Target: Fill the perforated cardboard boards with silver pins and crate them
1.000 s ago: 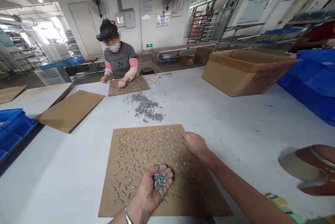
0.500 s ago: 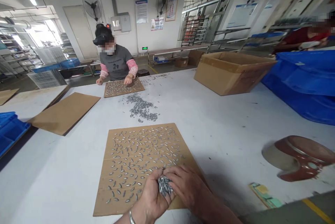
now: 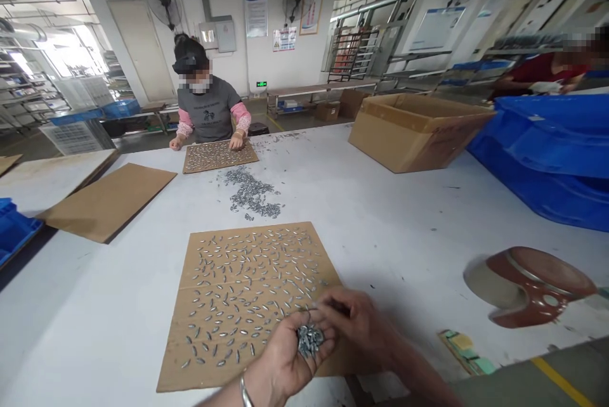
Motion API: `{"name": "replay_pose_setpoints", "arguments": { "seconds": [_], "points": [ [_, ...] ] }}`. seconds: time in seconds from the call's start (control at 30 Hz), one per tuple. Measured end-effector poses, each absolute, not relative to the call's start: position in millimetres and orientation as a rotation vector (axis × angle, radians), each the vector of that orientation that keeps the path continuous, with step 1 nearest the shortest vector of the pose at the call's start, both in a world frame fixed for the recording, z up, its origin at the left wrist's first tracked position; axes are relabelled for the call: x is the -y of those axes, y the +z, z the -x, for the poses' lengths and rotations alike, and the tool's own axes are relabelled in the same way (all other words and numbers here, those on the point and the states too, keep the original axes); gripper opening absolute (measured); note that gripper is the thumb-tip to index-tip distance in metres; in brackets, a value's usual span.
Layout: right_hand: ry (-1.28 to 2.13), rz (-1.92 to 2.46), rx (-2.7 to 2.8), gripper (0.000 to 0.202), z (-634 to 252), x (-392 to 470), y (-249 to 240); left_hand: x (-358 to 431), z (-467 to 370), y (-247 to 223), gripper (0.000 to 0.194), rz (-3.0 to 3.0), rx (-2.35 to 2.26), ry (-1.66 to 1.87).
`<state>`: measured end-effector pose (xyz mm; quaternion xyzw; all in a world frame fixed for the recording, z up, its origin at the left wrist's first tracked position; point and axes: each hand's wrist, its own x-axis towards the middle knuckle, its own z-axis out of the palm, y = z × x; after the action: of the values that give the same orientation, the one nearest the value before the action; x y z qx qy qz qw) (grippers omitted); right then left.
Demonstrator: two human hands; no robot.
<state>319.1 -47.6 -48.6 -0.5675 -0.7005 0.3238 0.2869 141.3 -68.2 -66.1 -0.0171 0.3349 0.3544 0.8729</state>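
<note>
My left hand (image 3: 290, 353), palm up and cupped, carries a heap of small grey spindle-shaped metal pieces (image 3: 310, 340). A bracelet circles that wrist. Just right of the heap is my right hand (image 3: 352, 315), its fingers bent and drawn together over the cardboard sheet's right side. Whatever is between those fingertips is too small and blurred to make out. Beneath both hands lies the cardboard sheet (image 3: 174, 356), covered with many similar pieces spaced apart in loose rows. My hands hide its lower right part.
Beyond the sheet is a loose pile of metal pieces (image 3: 252, 194). Across the white table (image 3: 380, 217), a person (image 3: 209, 109) handles another covered sheet (image 3: 204, 163). A bare cardboard sheet (image 3: 111, 204) lies left. At right are a carton (image 3: 409, 141), blue bins (image 3: 547, 153) and a brown stool-like object (image 3: 537, 280).
My right hand has lifted off the left palm and moved slightly right, uncovering more of the heap. The whole view has shifted a little.
</note>
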Motion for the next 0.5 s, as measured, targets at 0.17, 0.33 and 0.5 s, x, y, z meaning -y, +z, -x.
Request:
{"name": "replay_pose_setpoints", "arguments": {
  "seconds": [0.17, 0.33, 0.5],
  "points": [
    [0.563, 1.796, 1.783, 0.018, -348.9, -4.5, -84.2, 64.1, -137.1, -49.9, 0.012, 0.076, -0.812, 0.724],
    [0.616, 1.884, 1.845, 0.018, -352.8, -19.7, -108.7, 61.4, -133.0, -42.4, 0.012, 0.1, -0.867, 0.727],
    [0.578, 1.905, 1.936, 0.018, -349.3, -27.5, -91.9, 58.9, -127.8, -39.9, 0.01, 0.115, -0.876, 0.749]
  ]
}}
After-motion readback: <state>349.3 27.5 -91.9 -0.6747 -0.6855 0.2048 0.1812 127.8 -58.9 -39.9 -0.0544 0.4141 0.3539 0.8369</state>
